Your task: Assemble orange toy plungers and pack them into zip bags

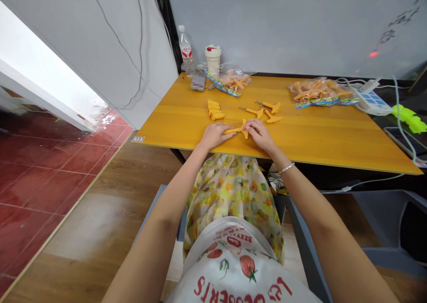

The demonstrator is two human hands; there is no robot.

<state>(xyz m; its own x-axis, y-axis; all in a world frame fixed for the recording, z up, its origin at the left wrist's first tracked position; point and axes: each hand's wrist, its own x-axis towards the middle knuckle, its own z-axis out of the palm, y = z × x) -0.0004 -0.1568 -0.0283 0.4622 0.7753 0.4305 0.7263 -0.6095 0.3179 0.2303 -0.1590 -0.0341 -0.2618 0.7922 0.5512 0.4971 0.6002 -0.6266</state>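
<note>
two bare hands worked close together on an orange t-shaped plastic piece (237,131) lying near the front edge of the yellow wooden table (316,132); the left hand (215,135) met its shaft (231,131), though whether it gripped could not be told; the right hand (260,135) appeared to pinch its crossbar (245,129); pressing the piece against the tabletop would steady it; several similar pieces (268,109) lay just ahead.

head-worn | faces forward, down | near left hand (215,135), right hand (260,135)
</note>
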